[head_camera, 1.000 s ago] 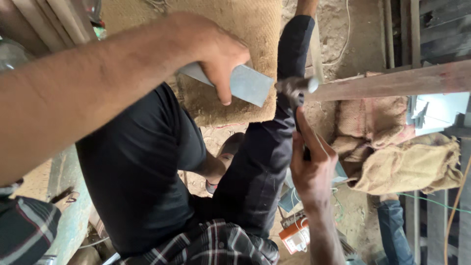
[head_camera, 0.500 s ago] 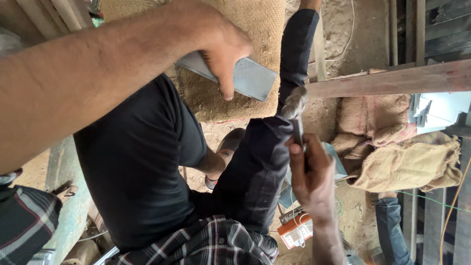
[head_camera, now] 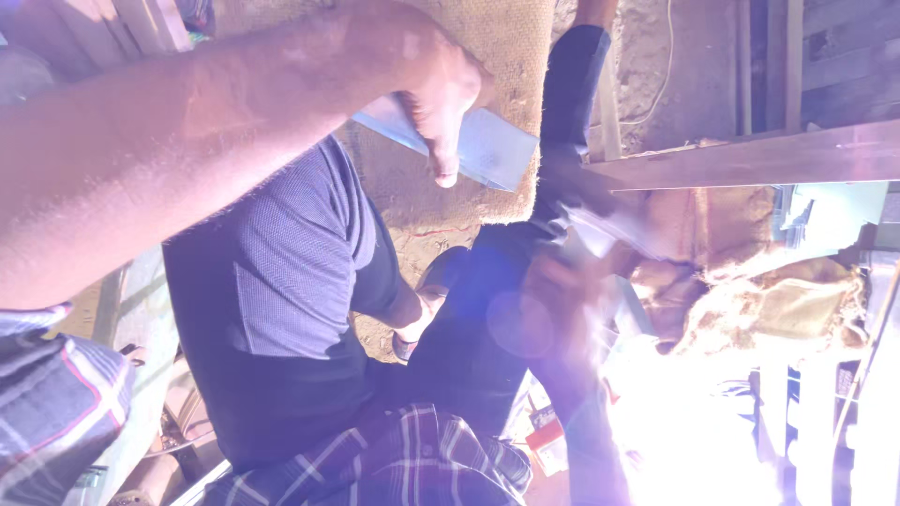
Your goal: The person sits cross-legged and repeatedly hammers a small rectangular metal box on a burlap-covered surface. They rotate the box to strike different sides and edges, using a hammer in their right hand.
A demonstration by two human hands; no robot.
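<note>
Left hand point(head_camera: 441, 89) comes in from upper left on a long bare forearm, fingers point(head_camera: 445, 159) curled down over a flat grey plate point(head_camera: 492, 150), grasping its near edge. Plate lies tilted against the burlap point(head_camera: 506, 47) behind it, just left of the wooden beam point(head_camera: 750, 159).

Right hand point(head_camera: 553, 290) sits lower centre, just under the beam's left end, blurred and washed out by a bright white-violet glare point(head_camera: 694, 422) at lower right; cannot tell if its fingers are clenched or released, or what they hold.

Another person in a dark shirt point(head_camera: 281, 290) and checked cloth point(head_camera: 412, 459) crouches between the two hands, one dark sleeve point(head_camera: 572, 103) reaching up past the plate. Crumpled tan sacking point(head_camera: 778, 300) lies right of the right hand, below the beam. Small orange tool point(head_camera: 544, 440) on the floor, near the glare.
</note>
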